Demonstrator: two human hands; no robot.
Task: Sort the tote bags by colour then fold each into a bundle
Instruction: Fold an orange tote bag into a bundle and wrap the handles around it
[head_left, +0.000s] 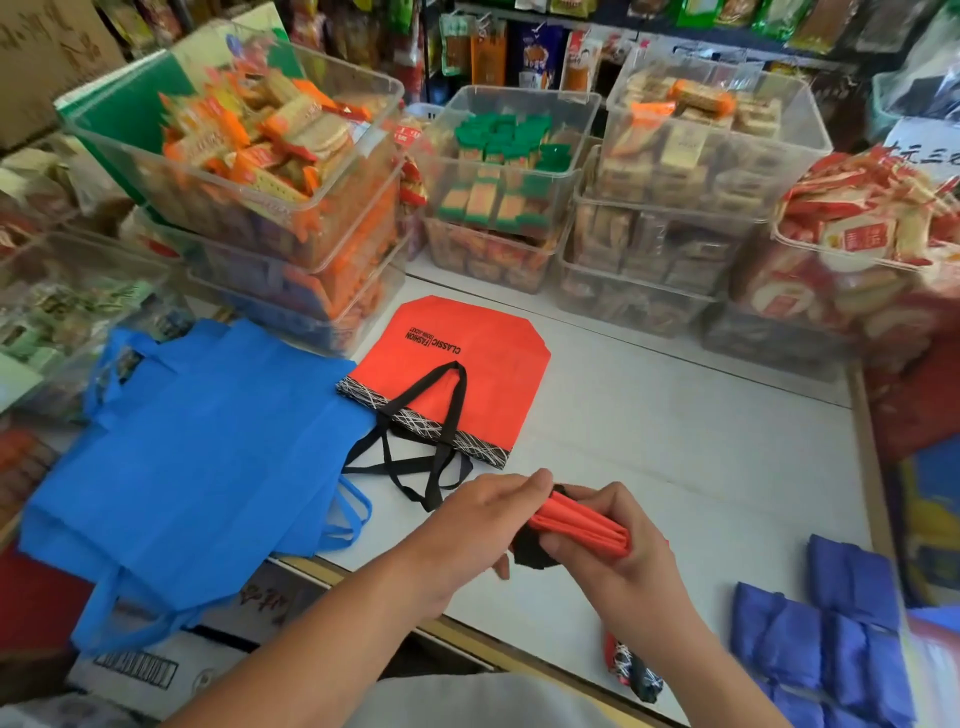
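Both my hands hold a folded red tote bag (582, 525) just above the white table (701, 441). My left hand (478, 519) pinches its upper end, and my right hand (618, 551) wraps around the bundle, black strap showing underneath. A flat red tote bag (467, 374) with black handles and a patterned band lies behind my hands. A stack of light blue tote bags (192, 452) lies spread at the left. Folded dark blue bundles (836, 634) sit at the lower right. A small red and black bundle (631, 667) lies partly hidden under my right forearm.
Clear plastic bins of packaged snacks (260, 156) (509, 176) (691, 171) line the back of the table. More red snack packs (862, 218) fill a bin at the right. Shelves of goods stand behind. A cardboard box (156, 670) sits below the table's front edge.
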